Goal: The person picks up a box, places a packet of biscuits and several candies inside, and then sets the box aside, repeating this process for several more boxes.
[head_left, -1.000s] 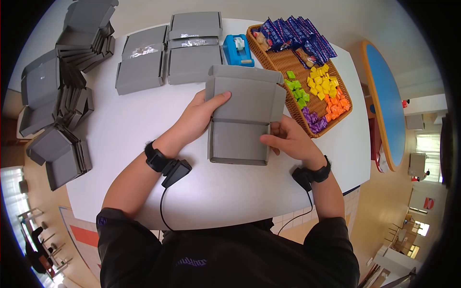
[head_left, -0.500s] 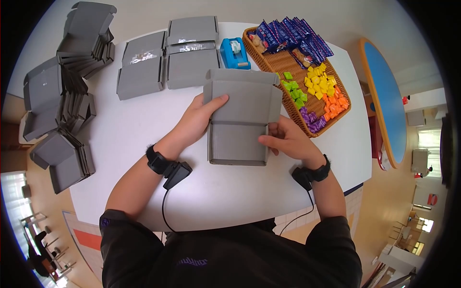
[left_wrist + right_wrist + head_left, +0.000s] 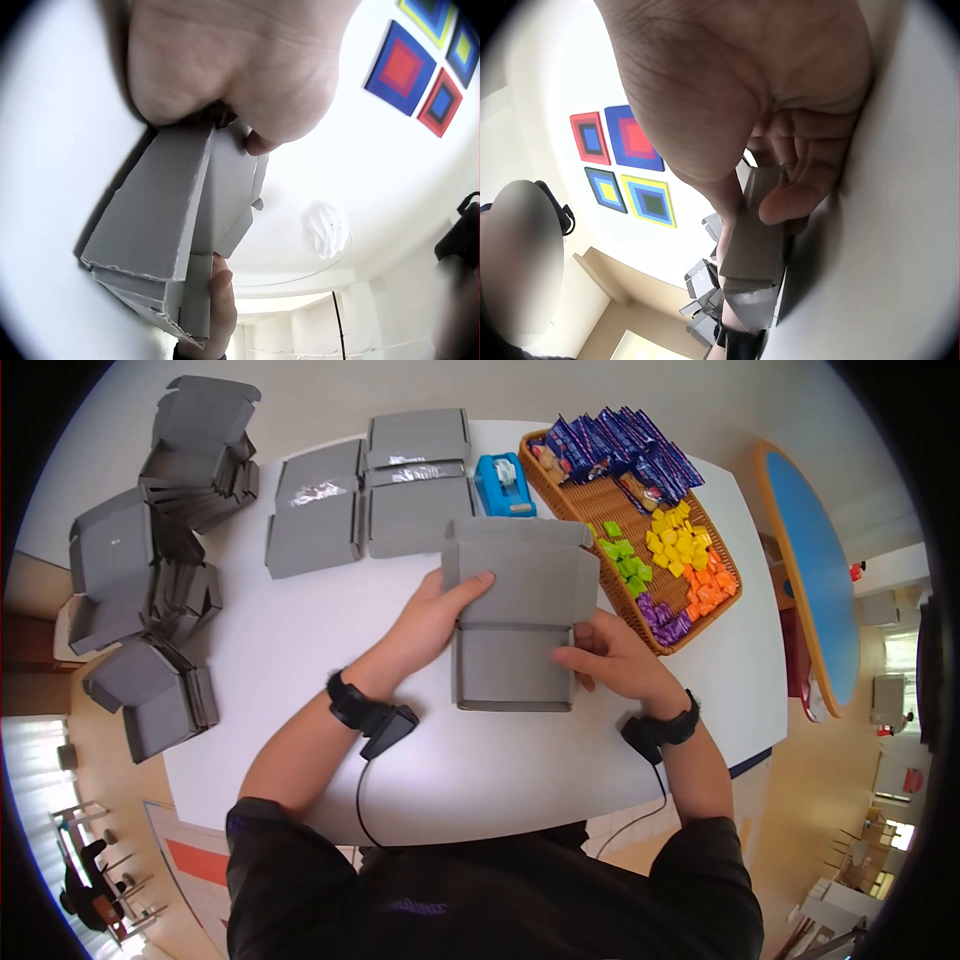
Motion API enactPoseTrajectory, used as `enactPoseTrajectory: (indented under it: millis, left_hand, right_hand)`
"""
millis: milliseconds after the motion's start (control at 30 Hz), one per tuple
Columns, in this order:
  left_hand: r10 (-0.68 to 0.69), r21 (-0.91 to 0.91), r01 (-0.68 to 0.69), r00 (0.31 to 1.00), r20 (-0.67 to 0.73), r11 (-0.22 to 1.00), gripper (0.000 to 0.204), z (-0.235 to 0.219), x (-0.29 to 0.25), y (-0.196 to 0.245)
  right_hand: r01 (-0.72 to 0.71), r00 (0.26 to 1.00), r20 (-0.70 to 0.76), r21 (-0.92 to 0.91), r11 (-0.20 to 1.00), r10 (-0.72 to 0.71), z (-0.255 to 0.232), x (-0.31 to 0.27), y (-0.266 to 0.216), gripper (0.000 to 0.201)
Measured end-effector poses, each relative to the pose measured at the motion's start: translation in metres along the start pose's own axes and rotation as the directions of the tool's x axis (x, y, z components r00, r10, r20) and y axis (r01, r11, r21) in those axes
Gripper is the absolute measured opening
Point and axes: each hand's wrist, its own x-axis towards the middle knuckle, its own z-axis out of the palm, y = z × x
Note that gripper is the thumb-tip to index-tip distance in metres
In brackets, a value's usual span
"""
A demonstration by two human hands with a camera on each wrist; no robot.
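An open grey cardboard box (image 3: pixel 515 665) lies in front of me in the head view, its lid folded back away from my body. My left hand (image 3: pixel 430 622) grips its left side, the thumb laid over the inside of the lid. At the right wall, my right hand (image 3: pixel 622 656) holds the box with the thumb over the edge. In the left wrist view the side wall of the box (image 3: pixel 154 202) runs down from the left palm. Curled fingers of the right hand (image 3: pixel 735 97) flank the box wall (image 3: pixel 751 240) in the right wrist view.
Taped grey boxes (image 3: pixel 315 520) and a blue tape dispenser (image 3: pixel 506 488) stand at the back of the white table (image 3: pixel 300 660). On the right, a wicker basket (image 3: pixel 600 505) holds blue snack packets and small coloured packets. Stacked open boxes (image 3: pixel 115 560) stand at the left.
The head view has shifted, so the table and everything on it sit a little lower and further right. Both hands keep the same hold on the box.
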Motion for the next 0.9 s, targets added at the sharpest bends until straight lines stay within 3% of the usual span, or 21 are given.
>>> enactPoseTrajectory:
  millis: [100,233,333,367,433,467,533,567,600,667,767,867,900]
  left_hand:
    - [0.04,0.022,-0.039,0.999,-0.01,0.999,0.053,0.004,-0.002,-0.001]
    - [-0.042,-0.085,0.042,0.999,0.0,0.996,0.059,0.011,-0.006,0.01]
    - [-0.043,-0.166,0.037,0.998,-0.036,0.985,0.05,0.004,-0.002,0.017]
    - [0.04,-0.09,-0.055,0.987,-0.159,0.994,0.046,0.002,-0.001,0.02]
    - [0.243,0.089,-0.226,0.897,-0.368,0.97,0.038,0.004,-0.004,0.023]
    - [0.354,0.257,-0.281,0.883,-0.308,0.925,0.036,0.009,-0.01,0.028]
    - [0.535,0.542,-0.386,0.833,-0.144,0.747,0.033,0.017,-0.023,0.034]
    - [0.532,0.677,-0.422,0.845,0.054,0.602,0.035,0.025,-0.032,0.038]
    - [0.482,0.772,-0.464,0.844,0.236,0.434,0.037,0.038,-0.041,0.048]
    - [0.337,0.826,-0.563,0.771,0.541,-0.037,0.04,0.071,-0.058,0.069]
    - [0.153,0.806,-0.583,0.791,0.592,-0.107,0.044,0.083,-0.075,0.052]
    - [0.099,0.802,-0.496,0.827,0.553,-0.334,0.045,0.077,-0.076,0.021]
    - [0.136,0.78,-0.5,0.803,0.58,-0.377,0.043,0.075,-0.08,0.019]
  right_hand:
    - [0.022,0.999,-0.04,0.058,0.998,-0.019,0.0,0.0,0.001,0.041]
    - [0.045,0.998,-0.042,0.111,0.993,-0.04,-0.006,0.002,0.01,0.04]
    - [0.039,0.997,-0.066,0.116,0.992,-0.032,-0.009,0.004,0.014,0.039]
    - [0.036,0.996,-0.086,0.119,0.992,-0.026,-0.009,0.004,0.012,0.039]
    - [0.04,0.994,-0.102,0.131,0.991,-0.027,-0.01,0.006,0.014,0.036]
    - [0.044,0.995,-0.1,0.136,0.99,-0.031,-0.011,0.008,0.021,0.035]
    - [0.066,0.995,-0.087,0.16,0.985,-0.053,-0.011,0.008,0.022,0.032]
    - [0.082,0.995,-0.074,0.181,0.98,-0.07,-0.011,0.007,0.021,0.031]
    - [0.093,0.995,-0.055,0.198,0.976,-0.083,-0.01,0.007,0.02,0.03]
    - [0.113,0.992,-0.073,0.208,0.972,-0.1,-0.01,0.008,0.022,0.029]
    - [0.085,0.996,-0.047,0.206,0.975,-0.077,-0.012,0.006,0.02,0.029]
    - [0.121,0.991,0.041,0.104,0.987,-0.125,-0.013,0.001,0.022,0.037]
    - [0.139,0.99,0.015,0.144,0.98,-0.143,-0.011,0.002,0.031,0.045]
